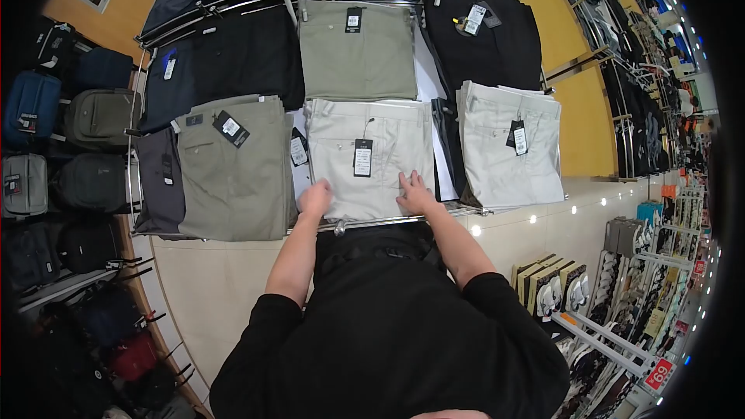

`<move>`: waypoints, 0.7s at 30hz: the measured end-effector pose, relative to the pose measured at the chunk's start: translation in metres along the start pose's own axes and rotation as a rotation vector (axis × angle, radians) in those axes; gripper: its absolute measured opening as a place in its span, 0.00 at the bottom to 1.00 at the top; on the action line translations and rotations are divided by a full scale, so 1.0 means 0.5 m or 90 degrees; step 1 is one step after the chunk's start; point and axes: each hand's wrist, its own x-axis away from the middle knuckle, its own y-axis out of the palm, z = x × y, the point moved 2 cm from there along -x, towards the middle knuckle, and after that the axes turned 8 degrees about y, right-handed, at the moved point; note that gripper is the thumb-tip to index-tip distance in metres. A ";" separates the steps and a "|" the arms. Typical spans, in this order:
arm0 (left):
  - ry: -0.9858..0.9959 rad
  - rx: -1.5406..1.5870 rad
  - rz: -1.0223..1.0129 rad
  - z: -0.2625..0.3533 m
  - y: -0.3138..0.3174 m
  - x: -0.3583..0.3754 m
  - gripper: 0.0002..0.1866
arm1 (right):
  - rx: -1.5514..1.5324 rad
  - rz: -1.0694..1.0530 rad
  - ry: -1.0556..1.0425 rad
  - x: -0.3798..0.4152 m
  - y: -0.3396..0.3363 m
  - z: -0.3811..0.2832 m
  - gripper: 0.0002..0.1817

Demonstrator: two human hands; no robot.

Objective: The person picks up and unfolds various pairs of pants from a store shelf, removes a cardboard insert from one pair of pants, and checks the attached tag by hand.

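Observation:
A folded stack of off-white trousers (pixel 371 120) lies in the middle of the front row, with a black and white tag (pixel 362 157) hanging on it. My left hand (pixel 316 199) is closed at the stack's left edge, its fingertips partly hidden against the cloth. On the lower right part of the same trousers rests my right hand (pixel 417 193), fingers spread and holding nothing. Left of them lie folded olive-khaki trousers (pixel 233 163); to the right is another stack of pale trousers (pixel 512 132).
Behind are sage green trousers (pixel 357 50), black trousers (pixel 497 46) and dark trousers (pixel 240 58). A metal rail (pixel 372 223) runs along the display's front edge. Backpacks (pixel 101 116) hang at the left. Racks of goods (pixel 613 287) stand at the right.

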 end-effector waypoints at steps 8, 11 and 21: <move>0.046 -0.017 -0.169 -0.007 0.011 -0.006 0.13 | -0.039 0.004 0.012 -0.010 0.009 -0.016 0.39; 0.069 0.029 -0.135 -0.012 0.013 -0.001 0.14 | -0.063 0.008 0.014 0.009 0.020 -0.023 0.38; 0.075 0.061 -0.135 0.012 0.003 0.010 0.16 | -0.065 -0.006 -0.068 0.006 0.007 -0.003 0.37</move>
